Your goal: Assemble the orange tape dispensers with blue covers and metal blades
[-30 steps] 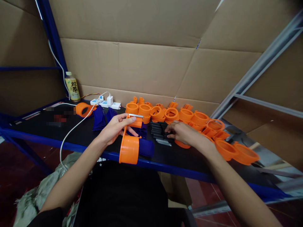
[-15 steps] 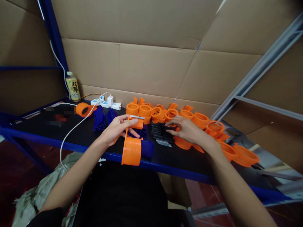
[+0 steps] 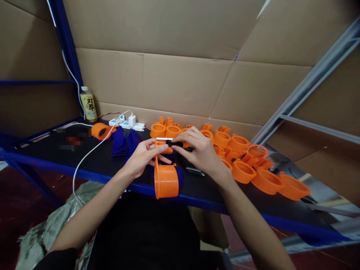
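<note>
My left hand (image 3: 143,154) is closed on an orange plastic tape dispenser (image 3: 166,182), its thumb over the upper part and its wide ring hanging below. A serrated strip (image 3: 163,138) runs along the dispenser's top edge. Between the thumb and fingers of my right hand (image 3: 201,152) is a small black plastic piece (image 3: 170,143), up against the dispenser's upper end just beside my left thumb. Beneath my right hand lie black pieces, mostly hidden, and a grey strip (image 3: 195,171).
Several orange dispensers (image 3: 239,141) stand in rows at the back and right of the black table (image 3: 92,157). Dark blue plastic pieces (image 3: 119,142) are left of my hands. Behind are a power strip (image 3: 137,126), a bottle (image 3: 88,105) and a white cable (image 3: 84,161).
My right hand has come left from the pile of black pieces with one in its fingers and met the dispenser. My left hand and the dispenser have shifted slightly right.
</note>
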`<state>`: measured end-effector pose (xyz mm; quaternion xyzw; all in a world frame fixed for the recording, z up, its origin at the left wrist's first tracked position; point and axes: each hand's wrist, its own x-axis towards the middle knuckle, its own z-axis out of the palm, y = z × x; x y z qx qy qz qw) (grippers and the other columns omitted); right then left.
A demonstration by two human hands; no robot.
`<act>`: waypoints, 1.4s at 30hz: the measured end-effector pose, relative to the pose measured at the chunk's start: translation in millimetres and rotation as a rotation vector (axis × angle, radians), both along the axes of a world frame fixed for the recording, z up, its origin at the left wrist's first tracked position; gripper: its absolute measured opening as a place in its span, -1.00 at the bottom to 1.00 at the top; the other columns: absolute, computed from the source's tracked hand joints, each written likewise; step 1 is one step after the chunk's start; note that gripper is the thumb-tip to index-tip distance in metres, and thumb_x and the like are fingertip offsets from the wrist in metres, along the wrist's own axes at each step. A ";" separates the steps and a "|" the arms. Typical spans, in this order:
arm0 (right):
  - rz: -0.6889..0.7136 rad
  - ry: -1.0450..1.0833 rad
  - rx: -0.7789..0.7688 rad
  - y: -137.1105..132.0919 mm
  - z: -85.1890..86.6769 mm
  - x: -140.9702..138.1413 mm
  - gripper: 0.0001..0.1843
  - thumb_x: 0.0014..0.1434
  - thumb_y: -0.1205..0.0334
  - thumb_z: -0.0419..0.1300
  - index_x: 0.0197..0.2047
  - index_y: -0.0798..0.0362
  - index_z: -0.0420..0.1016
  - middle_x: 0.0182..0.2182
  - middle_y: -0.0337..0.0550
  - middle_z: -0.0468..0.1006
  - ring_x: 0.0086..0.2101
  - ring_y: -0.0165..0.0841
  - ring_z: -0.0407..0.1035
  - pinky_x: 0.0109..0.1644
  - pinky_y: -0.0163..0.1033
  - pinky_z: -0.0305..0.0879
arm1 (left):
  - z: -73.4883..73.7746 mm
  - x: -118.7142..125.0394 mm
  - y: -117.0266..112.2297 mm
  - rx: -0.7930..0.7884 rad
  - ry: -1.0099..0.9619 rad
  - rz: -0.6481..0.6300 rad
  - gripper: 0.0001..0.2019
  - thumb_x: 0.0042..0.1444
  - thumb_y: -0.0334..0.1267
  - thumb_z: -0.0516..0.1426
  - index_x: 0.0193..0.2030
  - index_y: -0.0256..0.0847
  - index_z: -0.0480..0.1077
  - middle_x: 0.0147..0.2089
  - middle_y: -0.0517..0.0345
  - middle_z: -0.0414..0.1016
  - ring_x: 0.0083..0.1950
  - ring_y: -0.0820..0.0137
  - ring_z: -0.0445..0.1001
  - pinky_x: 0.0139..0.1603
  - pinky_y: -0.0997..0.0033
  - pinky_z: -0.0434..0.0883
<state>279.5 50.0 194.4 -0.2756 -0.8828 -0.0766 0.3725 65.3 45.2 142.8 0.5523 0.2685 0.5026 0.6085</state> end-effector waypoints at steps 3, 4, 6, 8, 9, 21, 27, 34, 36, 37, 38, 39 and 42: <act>-0.017 0.093 0.009 3.7 -12.0 -6.7 -0.82 0.33 0.17 0.26 -0.04 -0.09 0.65 -0.11 -0.07 0.55 -0.10 -0.19 0.43 0.01 -0.01 0.43 | -0.3 1.9 -0.6 0.010 -0.013 -0.013 -0.56 0.12 -0.07 0.35 0.05 -0.27 0.46 -0.01 -0.17 0.65 -0.29 0.24 0.70 -0.32 0.38 0.60; -0.028 0.128 0.007 3.8 -16.0 -10.2 -0.81 0.33 0.17 0.25 -0.03 -0.11 0.66 -0.11 -0.07 0.53 -0.11 -0.21 0.44 -0.02 -0.02 0.44 | -0.4 2.7 -1.0 0.011 -0.014 -0.018 -0.57 0.13 -0.07 0.35 0.04 -0.26 0.46 -0.01 -0.16 0.66 -0.30 0.24 0.70 -0.32 0.37 0.60; -0.046 0.184 0.015 2.6 -23.1 -18.0 -0.79 0.35 0.20 0.23 -0.01 -0.12 0.66 -0.12 -0.06 0.52 -0.15 -0.23 0.46 -0.05 -0.04 0.47 | -0.9 3.8 -1.0 0.005 -0.024 -0.021 -0.59 0.14 -0.07 0.34 0.03 -0.26 0.45 -0.03 -0.14 0.65 -0.30 0.24 0.70 -0.32 0.37 0.60; -0.062 0.221 0.039 0.3 -28.0 -25.2 -0.77 0.36 0.23 0.20 0.01 -0.11 0.66 -0.13 -0.06 0.54 -0.14 -0.23 0.47 -0.03 -0.04 0.48 | -1.3 3.8 0.6 -0.013 -0.031 -0.016 -0.62 0.16 -0.08 0.33 0.00 -0.26 0.44 -0.05 -0.12 0.65 -0.30 0.23 0.70 -0.34 0.39 0.59; -0.064 0.231 0.046 -1.1 -29.3 -28.1 -0.75 0.37 0.25 0.19 0.03 -0.11 0.64 -0.12 -0.06 0.56 -0.12 -0.22 0.48 0.00 -0.02 0.49 | -1.4 3.3 1.8 -0.022 -0.038 -0.008 -0.64 0.17 -0.08 0.32 -0.02 -0.25 0.43 -0.07 -0.11 0.65 -0.29 0.24 0.70 -0.35 0.40 0.58; 0.069 0.068 0.082 -11.1 -33.3 -34.1 -0.51 0.38 0.44 0.03 0.29 -0.04 0.44 0.22 -0.01 0.50 0.21 -0.17 0.38 0.31 0.13 0.36 | 2.6 3.9 -4.1 -0.035 -0.162 0.137 -0.77 0.24 -0.14 0.20 -0.04 -0.16 0.33 -0.21 0.17 0.60 -0.46 0.42 0.60 -0.47 0.48 0.51; 0.166 0.156 -0.110 -6.9 -19.4 -30.2 -0.55 0.40 0.40 0.01 0.25 -0.09 0.47 0.27 -0.12 0.47 0.26 -0.24 0.35 0.38 0.09 0.29 | 6.4 -5.7 5.8 -0.186 -0.287 0.133 -0.78 0.17 -0.14 0.21 -0.12 -0.21 0.38 -0.42 0.21 0.55 -0.58 0.49 0.48 -0.54 0.53 0.44; -0.128 -0.122 -0.358 31.7 -24.7 0.9 -0.69 0.38 0.17 0.18 0.14 -0.04 0.58 0.09 -0.06 0.62 0.09 -0.12 0.49 0.24 0.10 0.36 | 22.3 -36.0 10.8 -0.193 -0.340 0.176 -0.76 0.17 -0.08 0.23 -0.27 -0.20 0.36 -0.56 0.23 0.47 -0.61 0.50 0.44 -0.57 0.58 0.42; -0.159 -0.259 -0.427 43.9 -31.3 7.7 -0.61 0.31 0.18 0.27 0.19 -0.04 0.55 0.13 -0.03 0.60 0.12 -0.09 0.47 0.26 0.10 0.35 | 25.4 -41.8 11.3 -0.191 -0.356 0.187 -0.75 0.17 -0.07 0.24 -0.23 -0.21 0.38 -0.55 0.23 0.46 -0.61 0.51 0.43 -0.56 0.58 0.43; -0.154 -0.303 -0.439 49.2 -34.2 9.0 -0.54 0.27 0.21 0.31 0.23 -0.05 0.52 0.16 -0.03 0.58 0.14 -0.09 0.46 0.27 0.09 0.33 | 26.4 -43.6 11.5 -0.194 -0.355 0.186 -0.75 0.18 -0.07 0.23 -0.21 -0.22 0.39 -0.55 0.22 0.45 -0.61 0.50 0.43 -0.56 0.57 0.44; -0.137 -0.336 -0.442 53.9 -36.4 9.1 -0.47 0.24 0.25 0.34 0.27 -0.06 0.48 0.18 -0.04 0.56 0.16 -0.09 0.44 0.29 0.08 0.32 | 27.1 -44.6 11.6 -0.200 -0.354 0.178 -0.74 0.18 -0.07 0.23 -0.19 -0.23 0.40 -0.55 0.22 0.45 -0.61 0.50 0.43 -0.56 0.56 0.44; -0.113 -0.366 -0.442 58.2 -37.9 8.0 -0.42 0.22 0.30 0.35 0.30 -0.07 0.46 0.20 -0.05 0.54 0.18 -0.10 0.43 0.30 0.06 0.31 | 27.6 -45.1 11.5 -0.209 -0.353 0.167 -0.74 0.19 -0.07 0.23 -0.19 -0.23 0.41 -0.55 0.21 0.45 -0.61 0.49 0.43 -0.56 0.55 0.44; -0.078 -0.418 -0.457 68.8 -39.5 1.8 -0.42 0.21 0.41 0.31 0.28 -0.08 0.48 0.17 -0.07 0.57 0.14 -0.13 0.46 0.27 -0.01 0.35 | 28.4 -43.7 11.1 -0.267 -0.360 0.109 -0.75 0.21 -0.07 0.24 -0.20 -0.23 0.41 -0.53 0.20 0.47 -0.60 0.48 0.44 -0.57 0.54 0.45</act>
